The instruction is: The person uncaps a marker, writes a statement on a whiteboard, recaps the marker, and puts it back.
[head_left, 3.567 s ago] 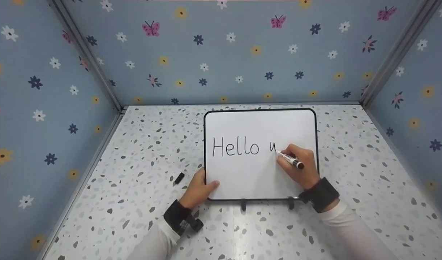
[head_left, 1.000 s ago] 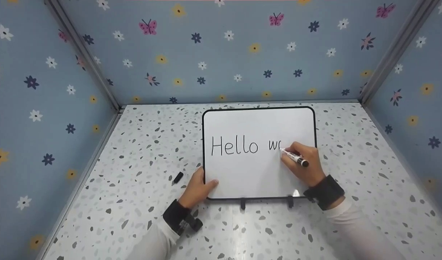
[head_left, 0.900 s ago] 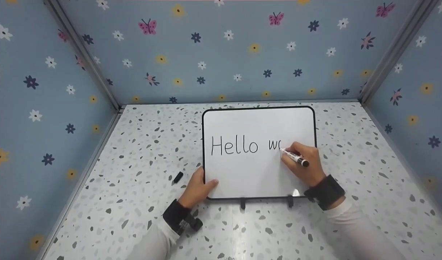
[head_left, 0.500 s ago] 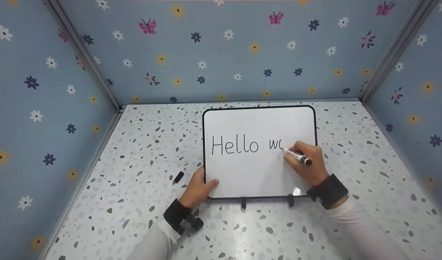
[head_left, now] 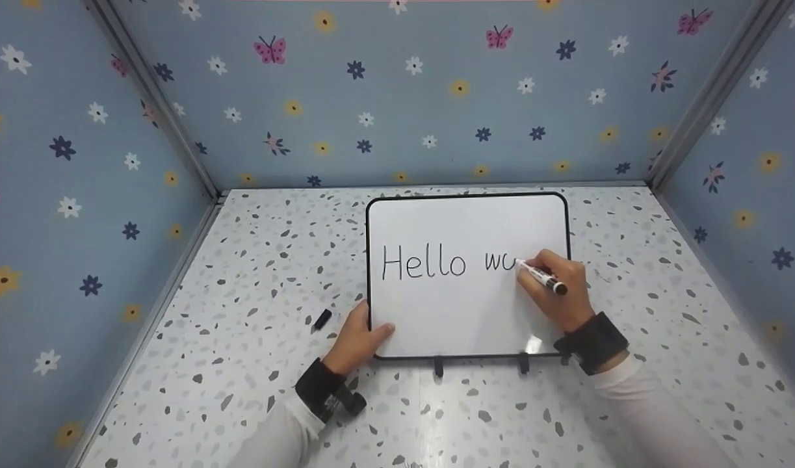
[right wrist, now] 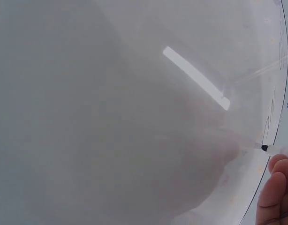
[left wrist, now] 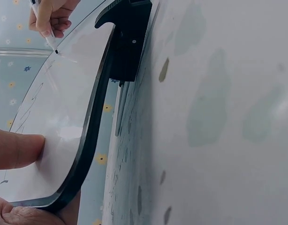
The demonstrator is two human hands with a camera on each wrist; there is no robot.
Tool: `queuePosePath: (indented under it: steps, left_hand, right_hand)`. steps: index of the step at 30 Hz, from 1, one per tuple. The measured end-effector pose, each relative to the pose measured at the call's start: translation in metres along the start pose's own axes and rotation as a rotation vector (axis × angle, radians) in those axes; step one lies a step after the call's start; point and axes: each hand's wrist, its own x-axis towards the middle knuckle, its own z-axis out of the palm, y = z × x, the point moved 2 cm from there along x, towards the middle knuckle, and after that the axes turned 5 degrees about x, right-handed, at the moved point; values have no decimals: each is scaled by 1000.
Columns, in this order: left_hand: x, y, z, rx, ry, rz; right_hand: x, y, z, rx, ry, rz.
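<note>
A whiteboard (head_left: 436, 318) with a black rim stands on small black feet, "Hello" and the start of a second word handwritten across it. My left hand (head_left: 357, 339) grips its lower left edge, the thumb (left wrist: 19, 150) flat on the white face and the other fingers round the back. In my right hand (head_left: 561, 292) a white marker (head_left: 541, 275) is pinched near its tip, the dark end pointing down and right. The right wrist view shows the black tip (right wrist: 264, 147) at the writing surface. A black marker cap (head_left: 322, 319) lies left of the board.
The speckled table (head_left: 273, 260) is enclosed by blue flowered panels (head_left: 397, 91) at the back and both sides. A black foot (left wrist: 130, 42) of the board rests on the tabletop. Black wrist straps with cameras sit on both wrists.
My right hand has moved slightly right with the marker, and the second word has grown from its first strokes to "w" and a round letter. The left hand keeps its hold on the board.
</note>
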Motion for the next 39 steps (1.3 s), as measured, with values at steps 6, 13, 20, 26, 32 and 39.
queuePosePath:
  steps: [6,13,20,26,32,39]
  left_hand:
    - [-1,1,0,-16,-6,5]
    - [0,0,1,-22,-3,7]
    - [1,0,1,-20,-2,-12]
    - [1,-1,1,-20,1,-13]
    - [1,-1,1,-28,-3,-3]
    - [0,0,1,-8,-4,17]
  right_hand:
    - [1,2,1,5,-5,14]
    - [1,3,4,12,-5,27]
    - [2,0,8,30,-24,42]
    - [3,-2,9,36,-34,29]
    - [4,-4,9,30,-24,17]
    - [6,-1,2,16,16,-23]
